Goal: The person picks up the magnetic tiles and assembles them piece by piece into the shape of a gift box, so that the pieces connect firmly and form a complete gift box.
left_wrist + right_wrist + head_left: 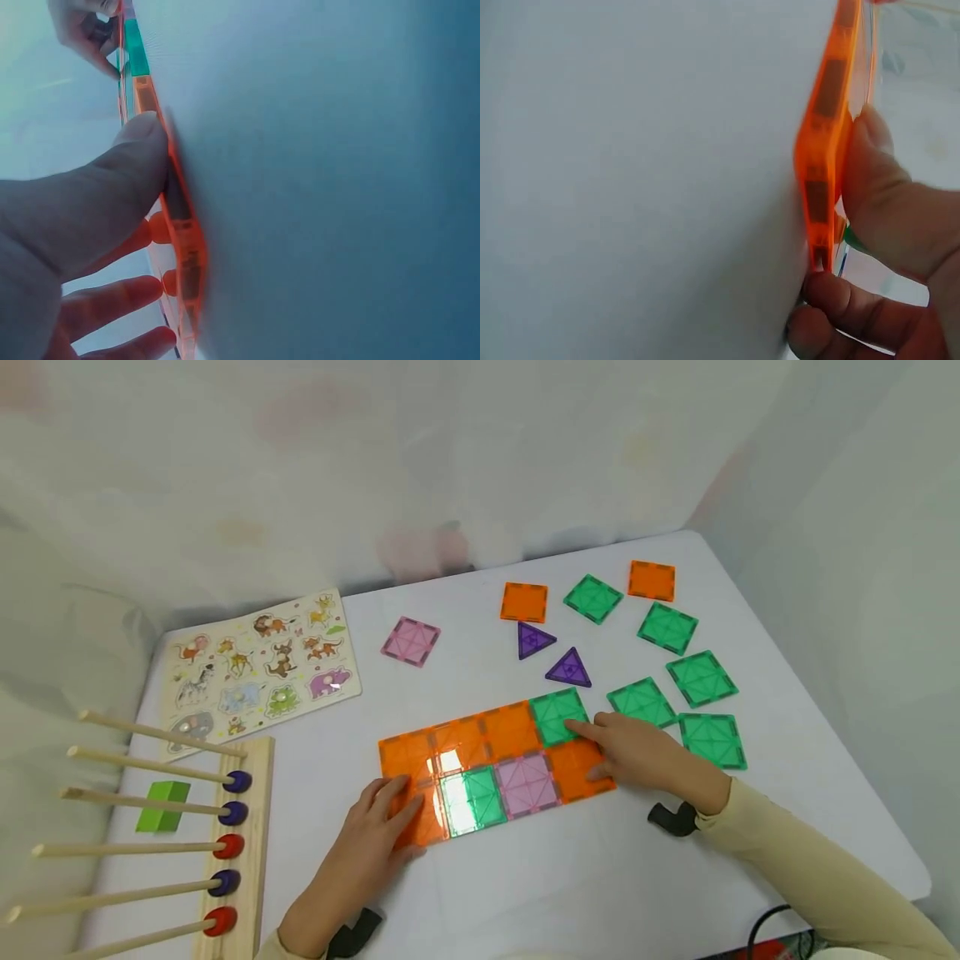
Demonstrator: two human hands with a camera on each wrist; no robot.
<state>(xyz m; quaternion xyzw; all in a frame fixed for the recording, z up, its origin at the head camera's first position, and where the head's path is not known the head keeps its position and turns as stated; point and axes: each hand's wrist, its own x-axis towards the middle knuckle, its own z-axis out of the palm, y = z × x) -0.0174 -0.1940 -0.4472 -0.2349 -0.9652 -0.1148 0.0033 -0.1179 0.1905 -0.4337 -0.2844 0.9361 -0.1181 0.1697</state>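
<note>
Flat square magnetic tiles lie joined in a two-row block on the table. My left hand (367, 827) rests on its left end, fingertips on the orange tile (429, 828); in the left wrist view the thumb (142, 142) touches that tile's near edge. At the right end my right hand (630, 745) lays its extended index finger on the green corner tile (551, 710). Its thumb is on the orange tile (573, 762) below, and the other fingers (840, 296) bend by the tile's side edge. A pink tile (525, 781) and another green tile (491, 789) sit in the near row.
Loose green tiles (702, 678), orange tiles (652, 581) and purple triangles (572, 670) lie behind and right of the block. A pink tile (411, 642) is farther back. At left are an animal puzzle board (255, 681), a wooden peg rack (258, 827) with beads, and a green block (167, 806).
</note>
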